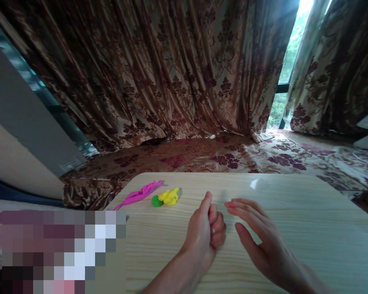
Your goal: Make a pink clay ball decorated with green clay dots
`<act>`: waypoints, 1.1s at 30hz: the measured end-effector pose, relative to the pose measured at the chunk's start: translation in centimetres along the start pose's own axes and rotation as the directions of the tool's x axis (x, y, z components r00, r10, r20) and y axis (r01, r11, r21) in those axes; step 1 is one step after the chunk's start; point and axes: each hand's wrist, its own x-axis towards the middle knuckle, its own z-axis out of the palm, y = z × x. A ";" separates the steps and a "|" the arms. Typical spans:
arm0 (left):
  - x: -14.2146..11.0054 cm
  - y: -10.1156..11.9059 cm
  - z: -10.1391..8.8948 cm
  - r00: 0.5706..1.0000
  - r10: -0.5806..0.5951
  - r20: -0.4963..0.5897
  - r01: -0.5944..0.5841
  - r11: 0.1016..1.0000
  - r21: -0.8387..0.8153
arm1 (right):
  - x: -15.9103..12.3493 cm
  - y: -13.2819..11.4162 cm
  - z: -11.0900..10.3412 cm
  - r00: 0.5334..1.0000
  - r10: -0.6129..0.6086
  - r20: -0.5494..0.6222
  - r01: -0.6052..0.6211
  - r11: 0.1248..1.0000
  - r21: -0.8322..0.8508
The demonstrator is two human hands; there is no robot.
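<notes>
Over the middle of the table, my left hand point(206, 228) is closed, its fingers curled in and its thumb up. Whatever lies inside that fist, if anything, is hidden. Just to the right, my right hand point(257, 237) is open with fingers stretched toward the left hand; a small gap separates the two. Left of my hands lies a crumpled lump of yellow modelling clay point(169, 197), touching a rounded piece of green modelling clay point(156, 201). Beyond these, a long twisted strip of pink modelling clay point(140, 194) lies near the table's left edge.
The pale wood-grain table point(306, 228) has rounded far corners. Behind it are a ledge covered in flowered cloth point(184, 157) and long patterned curtains point(171, 73). A white object point(366, 139) stands at far right. Blurred blocks cover the lower left.
</notes>
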 end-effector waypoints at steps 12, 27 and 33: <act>0.1 -0.2 0.1 0.891 -0.182 0.417 0.216 0.976 -0.036 | 1.0 0.3 -0.6 0.985 0.037 0.167 -0.016 0.992 -0.125; 1.0 -0.5 -1.2 0.980 -0.039 0.196 0.003 0.984 0.181 | 0.6 1.8 -0.9 0.992 0.100 0.075 -0.089 0.987 -0.131; 0.5 -1.1 -0.7 0.968 0.079 0.239 -0.157 0.931 0.328 | 0.7 1.3 -1.0 0.981 0.152 0.124 -0.141 0.985 -0.096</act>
